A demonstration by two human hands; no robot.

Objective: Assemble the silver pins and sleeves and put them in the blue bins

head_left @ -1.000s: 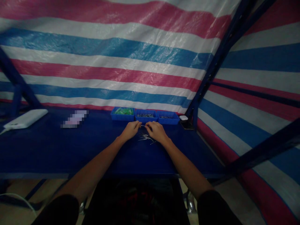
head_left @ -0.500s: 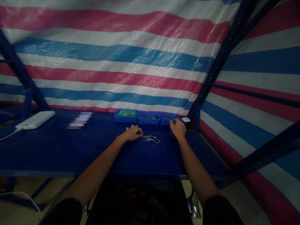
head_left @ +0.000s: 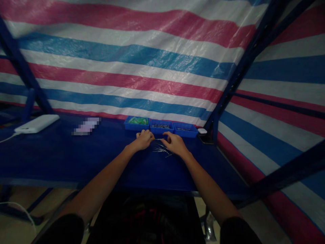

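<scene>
My left hand [head_left: 143,139] and my right hand [head_left: 175,144] meet over the blue table [head_left: 76,156], fingertips almost touching. Both are closed in a pinch on a thin metal pin [head_left: 159,139] stretched between them. Just below the hands lies a small heap of similar metal pins [head_left: 161,150] on the table. Behind the hands stand three small blue trays: the left tray [head_left: 137,123] holds green pieces, the middle tray [head_left: 161,127] and the right tray [head_left: 186,129] hold small dark metal parts.
A white power bank [head_left: 37,123] with a cable lies at the far left of the table. A blurred pink-white packet [head_left: 86,126] lies left of the trays. A small white object [head_left: 202,130] and a dark phone [head_left: 205,138] sit by the right post. Striped tarpaulin walls the booth.
My right hand was at the right tray half a second ago and has come back to meet my left hand over the pin heap. My left hand stayed near the heap.
</scene>
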